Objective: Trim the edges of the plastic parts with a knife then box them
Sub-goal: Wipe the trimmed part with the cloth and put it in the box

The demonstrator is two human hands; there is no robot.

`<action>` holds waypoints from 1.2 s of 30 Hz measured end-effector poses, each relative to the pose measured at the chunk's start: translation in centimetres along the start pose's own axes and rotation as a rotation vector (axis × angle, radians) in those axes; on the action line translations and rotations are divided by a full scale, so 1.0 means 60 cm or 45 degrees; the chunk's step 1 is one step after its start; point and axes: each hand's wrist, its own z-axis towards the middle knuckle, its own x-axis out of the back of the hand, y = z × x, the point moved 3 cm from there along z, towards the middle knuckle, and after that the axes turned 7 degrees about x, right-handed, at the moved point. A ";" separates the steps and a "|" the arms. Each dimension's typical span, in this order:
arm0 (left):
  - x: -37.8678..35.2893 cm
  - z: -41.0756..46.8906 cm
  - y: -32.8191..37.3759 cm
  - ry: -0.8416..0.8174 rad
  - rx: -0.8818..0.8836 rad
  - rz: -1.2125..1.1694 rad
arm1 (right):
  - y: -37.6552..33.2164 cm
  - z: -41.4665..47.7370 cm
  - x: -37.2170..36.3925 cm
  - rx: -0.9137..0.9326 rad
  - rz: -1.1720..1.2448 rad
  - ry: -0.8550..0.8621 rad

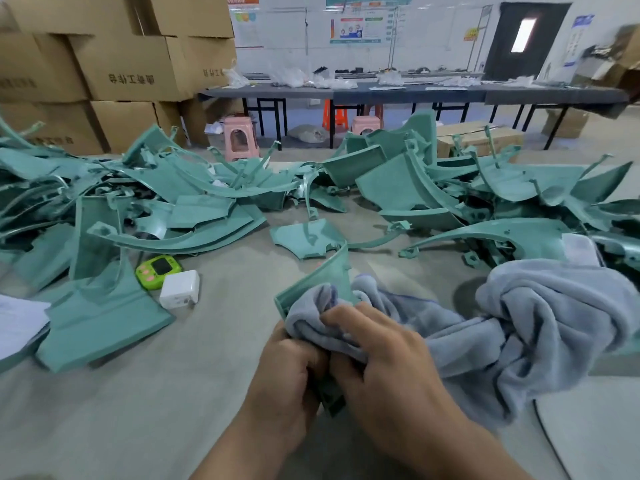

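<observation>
A curved teal plastic part (323, 277) stands tilted in front of me, its lower end hidden between my hands. My left hand (285, 372) grips the part's lower edge. My right hand (384, 355) holds a fold of the grey-blue cloth (512, 327) against the part's face. The rest of the cloth trails off to the right over the table. Several more teal parts lie piled on the left (114, 216) and on the right (485, 195). No knife is in view.
A green timer (157, 270) and a white adapter (180, 289) lie left of my hands on the grey table (173, 393). Papers (17, 320) sit at the left edge. Cardboard boxes (114, 64) are stacked behind, an open box (474, 136) beyond the right pile.
</observation>
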 end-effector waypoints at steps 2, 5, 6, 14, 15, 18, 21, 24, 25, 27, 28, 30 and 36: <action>0.000 0.000 0.007 -0.018 0.007 -0.010 | 0.017 0.017 0.004 -0.023 -0.132 0.016; 0.004 0.001 0.016 0.007 0.024 0.117 | 0.066 0.037 0.017 -0.234 -0.223 0.179; 0.006 0.001 0.018 0.022 0.040 0.158 | 0.079 0.038 0.023 -0.286 -0.149 0.232; 0.032 -0.002 0.036 0.147 0.123 0.269 | 0.147 0.021 0.056 -0.626 0.494 0.540; 0.034 -0.001 0.036 0.170 0.137 0.266 | 0.151 0.019 0.055 -0.626 0.404 0.558; 0.042 0.000 0.043 0.225 0.179 0.290 | 0.156 0.014 0.056 -0.638 0.103 0.649; 0.055 0.002 0.049 0.214 0.203 0.291 | 0.185 0.011 0.079 -0.822 0.040 0.766; 0.060 -0.001 0.062 0.138 0.140 0.238 | 0.198 0.003 0.107 -0.831 0.133 0.851; 0.059 -0.002 0.071 0.132 0.052 0.199 | 0.195 0.000 0.111 -0.814 0.176 0.872; 0.058 -0.002 0.086 0.183 -0.186 0.169 | 0.189 -0.004 0.113 -0.814 0.355 0.903; 0.057 -0.004 0.089 0.221 -0.303 0.216 | 0.184 -0.003 0.112 -0.820 0.476 0.879; 0.047 -0.013 0.087 0.326 -0.539 0.542 | 0.176 0.004 0.112 -0.848 0.829 0.709; -0.018 -0.018 0.018 0.139 -1.196 2.079 | 0.163 0.000 0.102 -1.111 1.234 0.590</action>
